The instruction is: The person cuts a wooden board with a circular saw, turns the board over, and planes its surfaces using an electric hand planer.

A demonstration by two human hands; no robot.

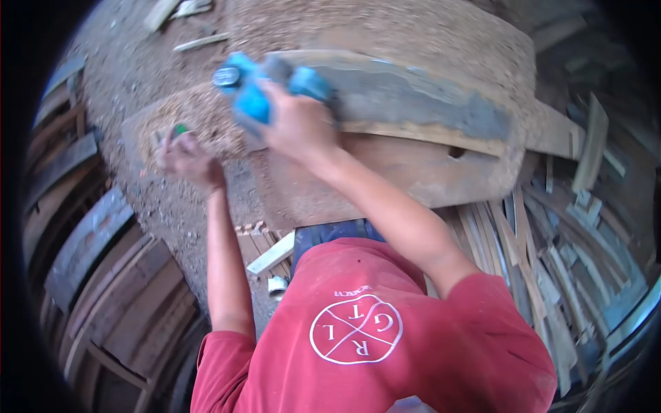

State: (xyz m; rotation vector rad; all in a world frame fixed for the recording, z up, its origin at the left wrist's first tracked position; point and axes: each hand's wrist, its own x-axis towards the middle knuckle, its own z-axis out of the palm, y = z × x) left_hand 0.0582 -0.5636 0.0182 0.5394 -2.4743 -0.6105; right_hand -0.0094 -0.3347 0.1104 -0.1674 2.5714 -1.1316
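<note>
My right hand (299,127) is closed on a blue electric planer (253,103), which rests at the left end of a broad plank (413,96). The plank's face is partly grey and weathered, with a paler bare strip along its near edge. Off to the left, my left hand (191,162) hangs over a heap of wood shavings (210,113). Its fingers look bent but are smeared by motion. A small green thing (180,129) shows right at its fingertips; I cannot make out what it is or whether the hand grips it.
Under the plank lies a wide worn board (385,175) strewn with shavings. Curved timber pieces (89,241) are stacked on the left, and long offcuts (564,275) pile up on the right. A short pale offcut (272,252) lies by my legs.
</note>
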